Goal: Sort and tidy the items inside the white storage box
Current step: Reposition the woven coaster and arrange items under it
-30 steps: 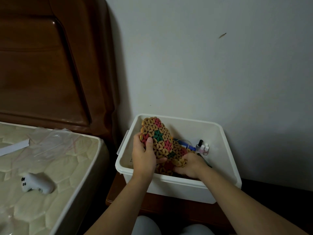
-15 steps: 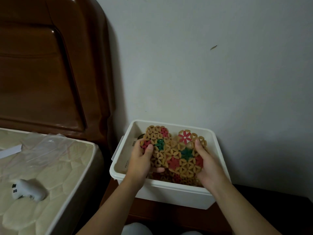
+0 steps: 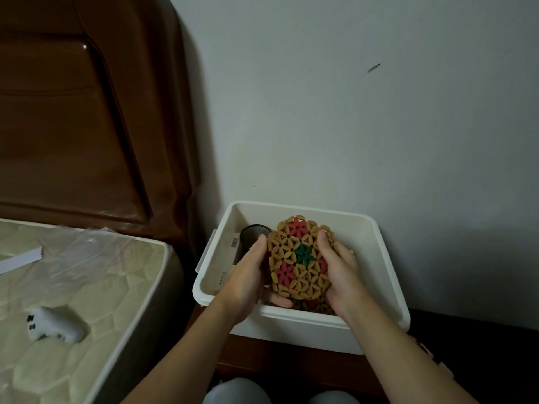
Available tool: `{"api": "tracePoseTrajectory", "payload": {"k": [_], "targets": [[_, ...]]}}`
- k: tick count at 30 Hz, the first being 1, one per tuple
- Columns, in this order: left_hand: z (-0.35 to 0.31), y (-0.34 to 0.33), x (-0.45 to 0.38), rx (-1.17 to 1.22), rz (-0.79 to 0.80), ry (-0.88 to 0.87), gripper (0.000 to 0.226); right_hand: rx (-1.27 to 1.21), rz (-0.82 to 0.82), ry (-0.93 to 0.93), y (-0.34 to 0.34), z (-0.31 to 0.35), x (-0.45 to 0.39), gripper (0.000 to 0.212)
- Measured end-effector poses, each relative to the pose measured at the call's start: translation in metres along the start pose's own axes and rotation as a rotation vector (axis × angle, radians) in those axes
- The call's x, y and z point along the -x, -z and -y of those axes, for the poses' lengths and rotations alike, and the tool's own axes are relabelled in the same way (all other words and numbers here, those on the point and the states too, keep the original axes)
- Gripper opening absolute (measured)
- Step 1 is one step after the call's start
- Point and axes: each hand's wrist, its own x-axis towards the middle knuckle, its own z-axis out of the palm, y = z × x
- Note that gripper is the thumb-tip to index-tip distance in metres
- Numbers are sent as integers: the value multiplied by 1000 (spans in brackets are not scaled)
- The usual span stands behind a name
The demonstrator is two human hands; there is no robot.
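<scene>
In the head view, your left hand [image 3: 248,275] and your right hand [image 3: 339,272] hold a stack of woven mats [image 3: 300,260] between them, above the open white storage box [image 3: 388,275]. The top mat is tan with red and green flower shapes, and it stands nearly upright, its patterned face turned toward you. Your left fingers [image 3: 261,243] are curled round the mats' left edge, with the thumb hooked under the lower corner; your right fingers [image 3: 325,239] curl over the right edge, so both hands are clamped on the stack. More of the same weave shows in shadow below the stack, low in the box. A black mesh cup [image 3: 253,234] stands in the box's far left corner, just beside your left fingertips, and a flat white item with a barcode [image 3: 230,258] leans along the box's left wall. The box sits on a dark wooden nightstand [image 3: 280,365] against the pale wall [image 3: 350,112]. To the left, well apart from the box, lies a bed [image 3: 87,287] with a brown headboard [image 3: 73,112]; a white controller [image 3: 55,325], a clear plastic bag [image 3: 75,246] and a white strip of paper [image 3: 20,259] lie on the mattress.
</scene>
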Motion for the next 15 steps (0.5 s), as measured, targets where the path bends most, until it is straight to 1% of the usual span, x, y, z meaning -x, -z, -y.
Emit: {"api": "tracePoseTrajectory", "payload": {"k": [1, 2, 5, 9, 12, 15], "targets": [[0, 0, 0, -2, 9, 6, 51, 26, -15, 29, 0, -1, 0, 47], [1, 0, -1, -7, 12, 0, 50, 44, -27, 60, -1, -2, 1, 48], [4, 2, 0, -16, 5, -36, 37, 60, -53, 140, -2, -2, 3, 40], [6, 3, 0, -22, -1, -54, 33, 58, -89, 140, -2, -3, 2, 44], [5, 2, 1, -12, -10, -46, 30, 86, -69, 121, -1, -4, 2, 41], [4, 0, 1, 9, -35, -39, 28, 103, -57, 148, 0, -5, 2, 40]]}}
